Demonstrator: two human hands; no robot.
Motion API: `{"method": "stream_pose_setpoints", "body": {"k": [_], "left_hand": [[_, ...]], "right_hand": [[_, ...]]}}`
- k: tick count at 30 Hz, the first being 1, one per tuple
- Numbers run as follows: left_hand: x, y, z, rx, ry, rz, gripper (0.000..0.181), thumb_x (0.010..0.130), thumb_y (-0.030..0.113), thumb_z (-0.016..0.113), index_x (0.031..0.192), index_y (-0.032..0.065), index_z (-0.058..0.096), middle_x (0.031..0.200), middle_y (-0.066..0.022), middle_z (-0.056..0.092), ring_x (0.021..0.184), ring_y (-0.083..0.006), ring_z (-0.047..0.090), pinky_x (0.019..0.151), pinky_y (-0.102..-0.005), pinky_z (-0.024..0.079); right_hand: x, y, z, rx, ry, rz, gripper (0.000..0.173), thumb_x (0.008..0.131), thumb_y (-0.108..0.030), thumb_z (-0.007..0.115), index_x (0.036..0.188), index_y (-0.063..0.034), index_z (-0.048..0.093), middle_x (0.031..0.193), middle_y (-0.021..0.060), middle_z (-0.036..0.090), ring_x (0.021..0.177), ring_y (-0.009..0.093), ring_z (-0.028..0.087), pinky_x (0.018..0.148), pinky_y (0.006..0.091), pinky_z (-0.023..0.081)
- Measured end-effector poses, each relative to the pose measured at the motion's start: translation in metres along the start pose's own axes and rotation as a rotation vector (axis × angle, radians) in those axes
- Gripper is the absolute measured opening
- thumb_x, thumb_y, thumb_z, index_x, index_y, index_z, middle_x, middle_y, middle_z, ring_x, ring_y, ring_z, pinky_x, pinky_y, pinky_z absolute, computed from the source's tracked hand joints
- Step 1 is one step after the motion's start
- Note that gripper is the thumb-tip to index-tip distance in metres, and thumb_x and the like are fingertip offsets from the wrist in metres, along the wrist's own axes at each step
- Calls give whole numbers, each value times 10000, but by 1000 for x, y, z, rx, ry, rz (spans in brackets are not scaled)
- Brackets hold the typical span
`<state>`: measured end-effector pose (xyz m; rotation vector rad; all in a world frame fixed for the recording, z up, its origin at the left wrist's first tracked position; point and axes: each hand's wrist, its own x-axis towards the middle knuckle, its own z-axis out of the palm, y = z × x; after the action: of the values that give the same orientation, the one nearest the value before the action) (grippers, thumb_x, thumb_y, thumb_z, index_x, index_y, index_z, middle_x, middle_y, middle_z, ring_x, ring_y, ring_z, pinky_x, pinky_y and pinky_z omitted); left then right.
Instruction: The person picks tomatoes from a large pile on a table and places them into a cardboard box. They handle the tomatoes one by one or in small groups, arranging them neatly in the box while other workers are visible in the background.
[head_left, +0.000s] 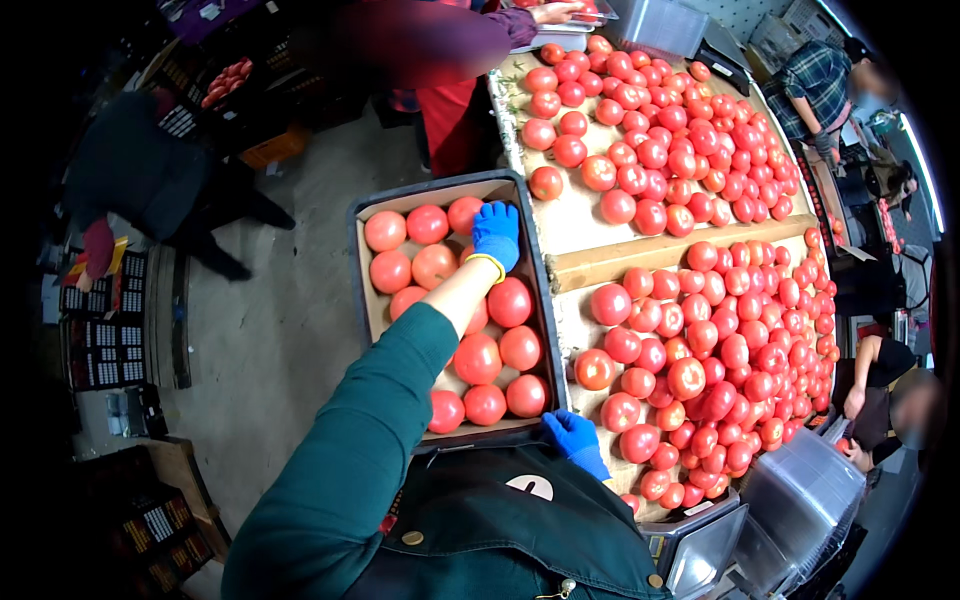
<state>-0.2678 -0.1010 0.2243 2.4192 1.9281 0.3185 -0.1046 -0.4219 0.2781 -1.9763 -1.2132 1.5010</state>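
A dark plastic crate (543, 300) lined with brown cardboard lies before me, holding several large red tomatoes (477, 358) spaced apart in rows. My left hand (496, 234), in a blue glove with a yellow cuff, reaches into the crate's far right corner. Its fingers bend downward beside a tomato (464, 215); whatever lies under the palm is hidden. Close to my body, my right hand (576, 441), also gloved in blue, grips the crate's near right corner by the rim.
A sorting table (559, 225) covered with loose tomatoes adjoins the crate's right side, split by a wooden divider (675, 251). Clear plastic containers (799, 487) stack at lower right. A person in a red apron (450, 127) stands beyond the crate; others work across the table and at left.
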Motion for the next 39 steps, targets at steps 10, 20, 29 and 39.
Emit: {"method": "stream_pose_setpoints", "body": {"k": [10,20,29,39], "left_hand": [[-69,-43,-107,-1753,-534,-235,591,822,289,645,1299,65,379,1234,-116,492,1152,-254,469,940,-362,422],[-179,-26,-125,-1826,-633,-472,544,943,411,447,1343,52,364,1244,-111,492,1035,-207,545,876,-322,471],[-216,21,-178,-1437,-57,23,552,806,28,656,1307,58,427,1283,-107,472,1161,-217,484,963,-331,423],[-245,47,-175,-1207,-123,183,315,866,34,568,1180,45,558,1242,-130,528,1126,-253,533,937,-334,432]], "right_hand": [[14,-90,-30,372,23,-228,181,908,-180,544,961,-22,614,834,42,606,776,118,567,714,252,458],[52,-147,-9,536,-327,-671,772,795,-134,687,1427,-87,245,1436,104,303,1317,228,312,1064,360,303],[18,-135,-26,672,-423,-622,826,743,-50,716,1428,-97,257,1414,88,348,1297,206,344,1062,354,314],[0,-98,-24,276,-57,-695,592,699,-146,780,1205,-57,485,1184,97,507,1134,206,486,970,329,386]]}}
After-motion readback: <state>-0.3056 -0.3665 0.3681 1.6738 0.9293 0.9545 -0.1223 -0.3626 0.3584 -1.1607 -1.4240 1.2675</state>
